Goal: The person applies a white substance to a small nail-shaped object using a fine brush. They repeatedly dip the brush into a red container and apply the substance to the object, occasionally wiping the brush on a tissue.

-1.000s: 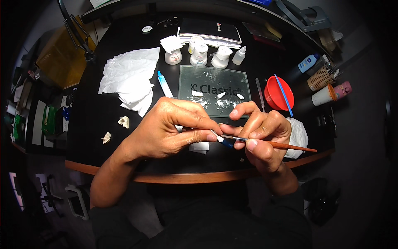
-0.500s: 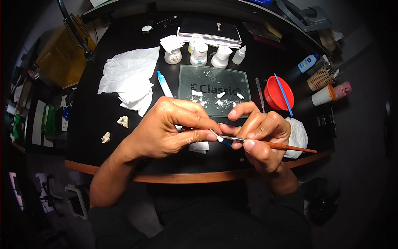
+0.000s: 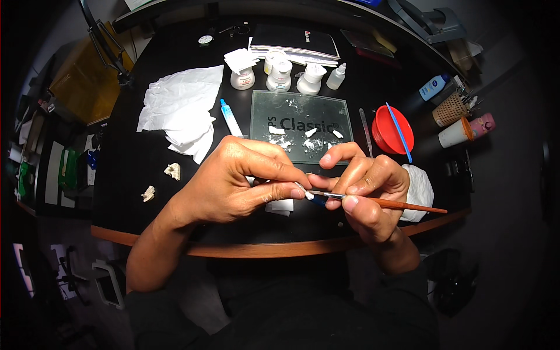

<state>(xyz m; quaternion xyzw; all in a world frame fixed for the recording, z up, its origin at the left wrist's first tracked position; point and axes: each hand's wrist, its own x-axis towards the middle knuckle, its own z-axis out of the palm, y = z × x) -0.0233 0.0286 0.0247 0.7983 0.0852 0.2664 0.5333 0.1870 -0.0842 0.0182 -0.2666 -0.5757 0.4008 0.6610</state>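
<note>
My left hand [image 3: 245,178] pinches a thin metallic piece between thumb and forefinger. At its end sits a small white tooth-like piece [image 3: 309,195]. My right hand [image 3: 373,192] grips a fine paintbrush [image 3: 402,205] with a reddish-brown wooden handle, and its metal ferrule points left. The brush tip reaches the white piece or lies right beside it; I cannot tell if they touch. Beyond my fingers lies a glass mixing slab [image 3: 268,108] carrying several lumps and smears of white paste. A dark blue object [image 3: 318,200] shows partly under the fingers.
White jars [image 3: 280,77] and a dropper bottle [image 3: 336,77] stand behind the slab. On the right are a red bowl [image 3: 385,133] with a blue stick across it and a crumpled tissue [image 3: 417,195]. Paper towels [image 3: 181,105], a blue-white tube [image 3: 231,119] and two tooth models [image 3: 172,171] lie left.
Hardly anything differs. The brush handle has shifted very slightly, and both hands keep the same place and grip.
</note>
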